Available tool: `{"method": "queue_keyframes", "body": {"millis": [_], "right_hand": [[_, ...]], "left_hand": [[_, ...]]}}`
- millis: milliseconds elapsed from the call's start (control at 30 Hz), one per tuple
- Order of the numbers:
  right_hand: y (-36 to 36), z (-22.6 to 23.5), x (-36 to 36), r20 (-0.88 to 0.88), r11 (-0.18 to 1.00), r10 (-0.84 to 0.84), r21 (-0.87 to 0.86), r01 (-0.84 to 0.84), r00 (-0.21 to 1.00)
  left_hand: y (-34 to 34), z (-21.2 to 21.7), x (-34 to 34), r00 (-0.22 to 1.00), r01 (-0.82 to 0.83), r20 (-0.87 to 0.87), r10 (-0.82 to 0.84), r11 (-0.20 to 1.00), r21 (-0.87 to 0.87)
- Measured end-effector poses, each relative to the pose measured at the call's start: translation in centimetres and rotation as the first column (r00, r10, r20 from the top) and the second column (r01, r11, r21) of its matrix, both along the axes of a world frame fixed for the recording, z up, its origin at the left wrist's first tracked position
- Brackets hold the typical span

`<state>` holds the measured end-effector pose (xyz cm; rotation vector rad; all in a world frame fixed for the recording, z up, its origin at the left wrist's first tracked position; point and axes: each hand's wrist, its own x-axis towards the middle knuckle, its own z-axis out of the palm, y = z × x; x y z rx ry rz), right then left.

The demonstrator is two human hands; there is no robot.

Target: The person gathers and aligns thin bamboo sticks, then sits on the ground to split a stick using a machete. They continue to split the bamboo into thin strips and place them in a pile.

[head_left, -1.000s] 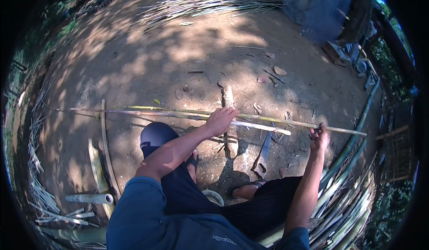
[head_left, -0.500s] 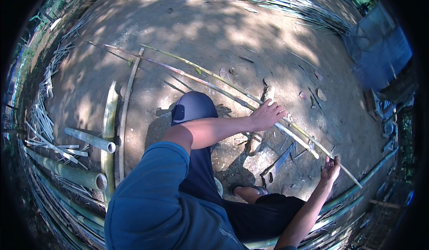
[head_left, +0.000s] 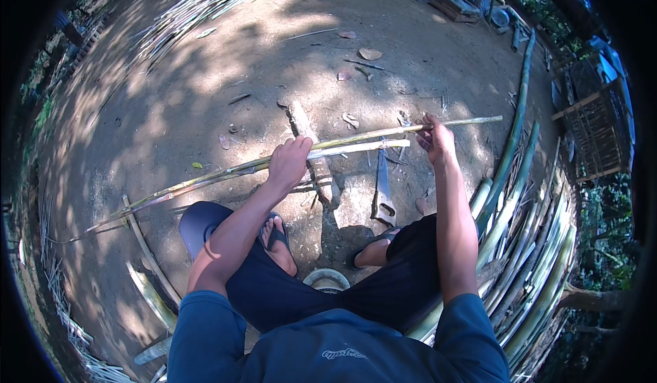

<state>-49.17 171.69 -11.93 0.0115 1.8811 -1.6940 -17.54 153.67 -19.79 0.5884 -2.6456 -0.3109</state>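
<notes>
My left hand (head_left: 289,164) is closed around two thin bamboo poles over a short log. The longer pole (head_left: 373,134) runs up to the right, and its far end stretches past my right hand (head_left: 436,140), whose fingers pinch it. Just below lies the second pole (head_left: 363,148), paler, with its cut end between my hands. Both poles trail away together to the lower left. Beneath them the log (head_left: 321,180) lies on the ground, and a handsaw (head_left: 383,190) rests to its right, near my foot.
Split bamboo strips (head_left: 198,14) are heaped at the far left. Several green bamboo poles (head_left: 513,157) lie along the right side. A stick (head_left: 152,256) and thick bamboo pieces (head_left: 152,299) lie at the lower left. Dry leaves (head_left: 370,54) dot the ground.
The view has turned to the right. My right hand, near the longer pole's end before, now pinches it farther in from that end. My left hand still grips the poles.
</notes>
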Motion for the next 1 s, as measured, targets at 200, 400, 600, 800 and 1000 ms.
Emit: {"method": "queue_keyframes", "body": {"millis": [200,400,600,800,1000], "right_hand": [[4.9,0.4,-7.3,-0.049,0.85,-0.505,-0.198,0.487,0.862],[2.9,-1.5,-5.3,0.063,0.994,-0.111,0.002,0.111,0.992],[-0.5,-5.2,-1.6,0.186,0.999,0.036,-0.008,-0.035,0.982],[-1.2,-7.5,-0.6,0.263,0.992,0.121,-0.007,-0.124,0.957],[-0.2,-8.6,-1.6,0.336,1.0,0.004,-0.015,0.001,0.942]], "left_hand": [[1.2,0.0,-0.3,0.997,0.039,0.057,-0.043,0.997,0.062],[1.0,-1.7,0.0,0.983,0.07,0.147,-0.11,0.965,0.254],[1.5,-1.1,0.4,0.961,0.062,0.208,-0.181,0.878,0.474],[1.5,-3.2,0.7,0.94,0.069,0.244,-0.237,0.835,0.546],[1.3,-3.6,-0.3,0.93,0.112,0.24,-0.278,0.837,0.536]]}}
